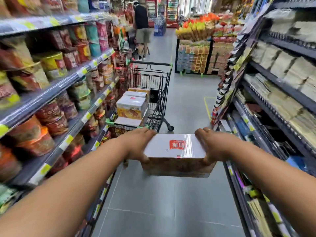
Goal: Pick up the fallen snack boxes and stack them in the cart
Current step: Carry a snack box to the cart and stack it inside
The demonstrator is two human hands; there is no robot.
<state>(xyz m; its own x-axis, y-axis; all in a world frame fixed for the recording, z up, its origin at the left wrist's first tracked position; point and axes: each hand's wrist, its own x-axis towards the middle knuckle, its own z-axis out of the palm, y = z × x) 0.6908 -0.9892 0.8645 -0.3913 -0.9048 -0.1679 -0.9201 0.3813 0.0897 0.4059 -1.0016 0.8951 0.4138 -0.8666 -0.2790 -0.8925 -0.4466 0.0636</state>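
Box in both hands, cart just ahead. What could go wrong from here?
The left hand and right hand clamp the snack box only by its ends; its glossy wrap might slip.
The stacked boxes in the cart sit high at the near end; another on top could topple them.

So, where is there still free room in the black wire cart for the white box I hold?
In the black wire cart, the stacked white-topped snack boxes crowd the left side. Looks free: the far end by the handle, and the flat top of the nearest stacked box. The strip along the right wall looks narrow.
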